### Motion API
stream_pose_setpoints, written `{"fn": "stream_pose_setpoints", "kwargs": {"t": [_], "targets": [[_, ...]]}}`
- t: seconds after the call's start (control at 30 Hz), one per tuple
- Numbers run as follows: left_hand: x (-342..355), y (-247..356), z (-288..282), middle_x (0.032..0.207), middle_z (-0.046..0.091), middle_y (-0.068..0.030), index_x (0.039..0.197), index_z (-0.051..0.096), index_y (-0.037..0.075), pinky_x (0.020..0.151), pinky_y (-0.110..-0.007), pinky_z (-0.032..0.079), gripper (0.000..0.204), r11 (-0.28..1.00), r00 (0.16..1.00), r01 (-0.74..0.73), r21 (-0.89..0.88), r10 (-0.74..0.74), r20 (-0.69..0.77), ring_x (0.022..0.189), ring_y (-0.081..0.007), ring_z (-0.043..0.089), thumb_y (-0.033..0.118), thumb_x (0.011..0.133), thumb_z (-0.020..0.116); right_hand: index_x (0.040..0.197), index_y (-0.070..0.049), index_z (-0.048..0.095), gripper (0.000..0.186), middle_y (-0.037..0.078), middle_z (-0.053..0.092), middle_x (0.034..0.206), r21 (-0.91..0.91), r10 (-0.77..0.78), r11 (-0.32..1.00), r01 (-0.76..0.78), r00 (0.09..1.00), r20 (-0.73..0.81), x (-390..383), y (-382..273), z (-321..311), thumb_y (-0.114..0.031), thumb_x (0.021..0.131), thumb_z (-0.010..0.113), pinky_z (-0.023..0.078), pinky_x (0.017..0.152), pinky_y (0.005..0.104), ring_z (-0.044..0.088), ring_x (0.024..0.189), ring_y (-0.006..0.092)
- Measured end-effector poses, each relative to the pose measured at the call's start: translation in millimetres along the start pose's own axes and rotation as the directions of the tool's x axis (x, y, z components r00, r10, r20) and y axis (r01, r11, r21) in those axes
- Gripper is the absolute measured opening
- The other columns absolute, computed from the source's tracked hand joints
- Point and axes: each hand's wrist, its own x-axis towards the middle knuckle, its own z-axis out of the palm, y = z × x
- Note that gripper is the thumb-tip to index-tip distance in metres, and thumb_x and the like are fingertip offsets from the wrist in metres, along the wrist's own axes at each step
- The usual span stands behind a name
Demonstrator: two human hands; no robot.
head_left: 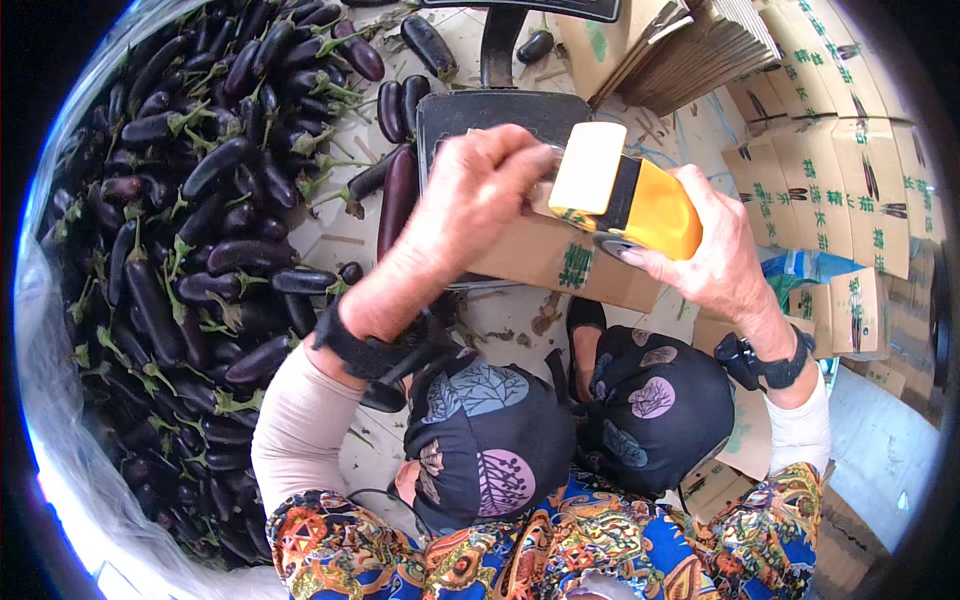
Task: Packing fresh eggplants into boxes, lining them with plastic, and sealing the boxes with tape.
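My right hand (715, 235) is wrapped around a yellow tape dispenser (655, 212) with a black band and a pale cream part, held up over the box. At its left end, my left hand (485, 190) is closed, thumb and fingers pinched on what looks like the end of clear tape; the fingertips partly hide it. Below both hands a brown cardboard box (560, 262) with green print sits on the black platform of a scale (500, 110). The hands and dispenser cover much of the box's top.
A large heap of eggplants (220, 255) fills the left, inside clear plastic sheeting (50, 350). A few loose eggplants (428, 45) lie beside the scale. Flattened cartons (690, 60) stand at the far right, and printed cardboard boxes (815, 180) are stacked along the right.
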Motion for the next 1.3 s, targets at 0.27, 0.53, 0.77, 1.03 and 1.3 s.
{"fn": "stream_pose_setpoints", "kwargs": {"t": [0.27,0.53,0.77,1.03,1.3], "targets": [[-33,-60,-123,0.065,0.048,0.0077,0.086,0.062,0.008,0.054,-0.019,0.037,0.012,0.935,0.945,0.1,-0.34,-0.196,-0.261,0.058,-0.0029,0.044,0.017,0.094,0.059,0.101,-0.001,0.051,0.051,0.019,0.061,0.085,-0.213,-0.099,0.969,0.123,0.988,0.122,7,-18,0,-0.02,0.065,0.082,0.053,0.069,0.0404,0.064,0.079,0.0378],[-38,-119,-135,0.066,0.048,0.0079,0.081,0.06,0.01,0.053,-0.019,0.035,0.018,0.929,0.918,0.046,-0.367,-0.184,-0.351,0.057,-0.0029,0.041,0.021,0.095,0.058,0.099,0.001,0.049,0.051,0.019,0.059,0.082,-0.325,-0.101,0.932,0.16,0.976,0.191,21,-30,14,-0.018,0.065,0.082,0.051,0.065,0.0411,0.061,0.076,0.0404],[-26,-158,-116,0.067,0.05,0.007,0.08,0.061,0.009,0.052,-0.018,0.034,0.022,0.987,0.901,0.091,-0.129,-0.137,-0.412,0.059,-0.0027,0.042,0.025,0.094,0.058,0.101,-0.001,0.048,0.051,0.019,0.061,0.084,-0.413,-0.04,0.9,0.137,0.972,0.233,28,-28,20,-0.024,0.067,0.079,0.053,0.063,0.0427,0.064,0.076,0.0382],[-7,-199,-55,0.066,0.058,-0.0145,0.079,0.059,-0.001,0.061,-0.035,0.046,0.027,0.989,0.898,0.057,0.133,0.007,-0.441,0.06,-0.0205,0.056,0.023,0.091,0.056,0.101,0.0,0.051,0.051,0.019,0.062,0.082,-0.414,-0.037,0.9,0.137,0.97,0.24,30,-23,26,-0.025,0.067,0.08,0.053,0.063,0.0414,0.064,0.074,0.0373],[-4,-206,-24,0.065,0.057,-0.0232,0.083,0.046,0.006,0.056,-0.054,0.045,0.022,0.876,0.894,0.024,0.482,0.197,-0.403,0.065,-0.0447,0.057,0.025,0.094,0.053,0.1,0.001,0.053,0.051,0.018,0.061,0.082,-0.336,-0.09,0.928,0.163,0.971,0.223,33,-21,27,-0.018,0.063,0.081,0.052,0.064,0.0395,0.064,0.074,0.0374]]}}
